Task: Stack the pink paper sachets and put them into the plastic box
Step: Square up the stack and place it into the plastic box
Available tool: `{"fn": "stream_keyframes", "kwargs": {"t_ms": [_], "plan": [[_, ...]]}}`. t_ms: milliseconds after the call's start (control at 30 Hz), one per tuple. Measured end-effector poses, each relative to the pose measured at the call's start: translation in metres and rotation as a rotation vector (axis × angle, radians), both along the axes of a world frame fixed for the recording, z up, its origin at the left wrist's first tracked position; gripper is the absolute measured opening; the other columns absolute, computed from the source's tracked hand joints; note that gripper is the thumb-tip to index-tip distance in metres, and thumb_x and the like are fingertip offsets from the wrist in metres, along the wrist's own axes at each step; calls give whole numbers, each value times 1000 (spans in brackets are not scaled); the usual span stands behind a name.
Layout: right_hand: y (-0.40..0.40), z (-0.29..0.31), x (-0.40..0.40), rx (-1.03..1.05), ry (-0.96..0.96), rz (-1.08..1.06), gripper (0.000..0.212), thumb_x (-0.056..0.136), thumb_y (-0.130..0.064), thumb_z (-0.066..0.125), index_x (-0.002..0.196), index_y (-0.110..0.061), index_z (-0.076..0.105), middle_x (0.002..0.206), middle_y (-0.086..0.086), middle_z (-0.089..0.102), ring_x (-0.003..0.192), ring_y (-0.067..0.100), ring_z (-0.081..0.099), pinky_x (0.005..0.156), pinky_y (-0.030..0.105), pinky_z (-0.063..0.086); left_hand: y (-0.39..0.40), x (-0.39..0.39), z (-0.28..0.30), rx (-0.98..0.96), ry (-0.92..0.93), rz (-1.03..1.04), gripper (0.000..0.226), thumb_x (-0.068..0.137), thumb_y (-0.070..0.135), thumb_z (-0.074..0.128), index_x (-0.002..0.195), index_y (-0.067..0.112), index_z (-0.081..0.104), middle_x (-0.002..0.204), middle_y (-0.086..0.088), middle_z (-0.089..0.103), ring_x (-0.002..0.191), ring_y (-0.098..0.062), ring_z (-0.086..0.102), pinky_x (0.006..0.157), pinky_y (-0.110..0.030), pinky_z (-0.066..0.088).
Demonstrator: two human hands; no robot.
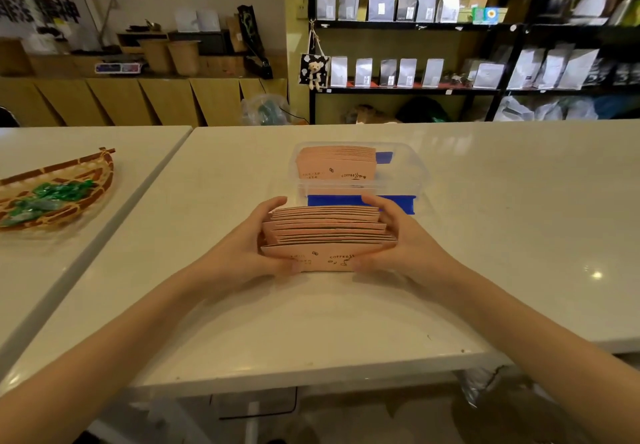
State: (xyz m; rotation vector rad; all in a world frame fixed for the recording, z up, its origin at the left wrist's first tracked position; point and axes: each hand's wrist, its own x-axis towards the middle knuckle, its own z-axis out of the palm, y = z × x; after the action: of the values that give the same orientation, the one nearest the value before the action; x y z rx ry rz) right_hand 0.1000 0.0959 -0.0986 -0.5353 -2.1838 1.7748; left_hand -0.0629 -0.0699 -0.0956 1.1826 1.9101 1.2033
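A bundle of pink paper sachets (327, 235) stands on edge on the white table, printed faces toward me, its edges uneven. My left hand (249, 246) presses the bundle's left end and my right hand (401, 246) presses its right end, thumbs on the front sachet. Just behind stands the clear plastic box (401, 180) with blue clips. A second upright row of pink sachets in the box (336, 163) fills its left part; the right part holds nothing that I can see.
A woven basket (100, 173) with green wrapped sweets sits on the neighbouring table at left, across a narrow gap. The white table (502, 218) reaches far right. Its near edge runs close below my forearms. Black shelves with pouches stand behind.
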Motion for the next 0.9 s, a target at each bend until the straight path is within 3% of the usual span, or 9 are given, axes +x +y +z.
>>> {"fn": "stream_keyframes", "kwargs": {"t_ms": [133,233,367,567,733,800,900], "plan": [[-6,-3,-4,-121,39,-41,77,57,4,78,122,-22,47,113,-4,65,101,17,64,79,30,57,5,9,-8,101,-129,99,92,56,10,74,131,35,27,105,6,60,84,1,66,70,-13,52],[-15,-4,-10,-135,58,-104,63,57,3,77,112,-16,55,106,0,69,98,18,65,79,34,57,8,19,-11,174,-157,137,81,55,7,65,125,35,35,101,7,59,76,6,63,64,-13,52],[-18,-2,-16,-146,122,-163,64,57,2,76,113,-17,53,106,0,67,97,17,64,72,29,57,13,23,-7,238,-164,190,73,59,3,69,118,34,40,101,8,58,85,-3,62,64,-19,55],[-17,5,-16,-58,125,-125,78,61,0,75,125,-28,40,103,-17,53,92,6,58,61,11,53,17,27,-5,221,-172,245,85,69,1,67,135,34,23,119,10,48,101,-10,56,73,-19,53],[-22,-4,-20,-100,163,-201,81,59,4,77,126,-23,41,106,-2,59,95,10,61,71,19,55,18,28,-8,243,-235,271,74,72,-3,58,131,33,31,126,6,50,103,-12,57,75,-32,55],[-22,-5,-21,-109,166,-224,77,59,4,76,124,-23,44,106,-3,60,96,10,61,75,23,55,18,25,-7,265,-208,270,71,71,-3,56,129,32,35,122,7,53,104,-12,57,76,-30,55],[-18,-5,-23,-132,144,-205,68,60,3,75,117,-25,49,109,-1,62,98,13,61,78,29,56,19,21,-7,275,-198,237,63,72,-7,50,121,31,43,106,11,58,91,-4,61,65,-17,53]]}}
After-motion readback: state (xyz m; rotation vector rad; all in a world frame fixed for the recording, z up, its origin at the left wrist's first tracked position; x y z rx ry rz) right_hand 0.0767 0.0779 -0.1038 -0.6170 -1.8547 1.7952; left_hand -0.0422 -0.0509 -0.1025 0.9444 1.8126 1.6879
